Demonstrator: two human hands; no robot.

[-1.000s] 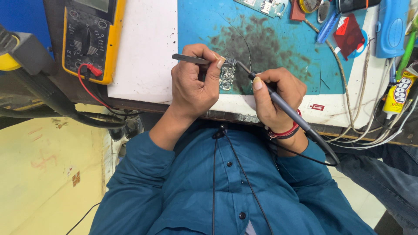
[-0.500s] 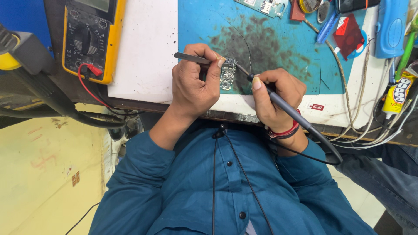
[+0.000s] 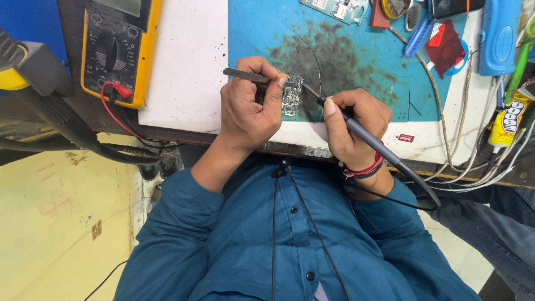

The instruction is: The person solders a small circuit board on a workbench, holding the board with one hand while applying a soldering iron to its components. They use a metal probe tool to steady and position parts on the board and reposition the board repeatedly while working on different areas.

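View: a head-worn camera looks down at a person's two bare hands working at the near edge of a workbench; the person's teal buttoned shirt fills the lower half.
Left hand: the left hand (image 3: pixel 248 114) is curled closed around a pair of thin metal tweezers (image 3: pixel 245 75), pinched between thumb and fingers. The tweezers lie nearly level, and their tips reach the top of the board.
Right hand: the right hand (image 3: pixel 354 128) grasps a dark soldering iron (image 3: pixel 368 136) like a pen, fingers clenched on its grip. The thin metal tip points up and left and meets the board's upper right corner. A red and black band circles the wrist.
Circuit board: a small circuit board (image 3: pixel 291 95) lies on the mat between the two hands, just beside the left thumb.
Mat: a blue work mat (image 3: pixel 356 61), stained dark with smudges around the board, covers the bench top.
Iron's cable: a black cable (image 3: pixel 418 192) runs from the iron's back end and loops past the right wrist.
Multimeter: a yellow multimeter (image 3: pixel 120 47) sits well apart at the upper left, with a red lead (image 3: pixel 114 114) plugged into it.
Far right: a glue tube (image 3: pixel 504 125) and a bundle of pale wires lie at the bench's right edge.
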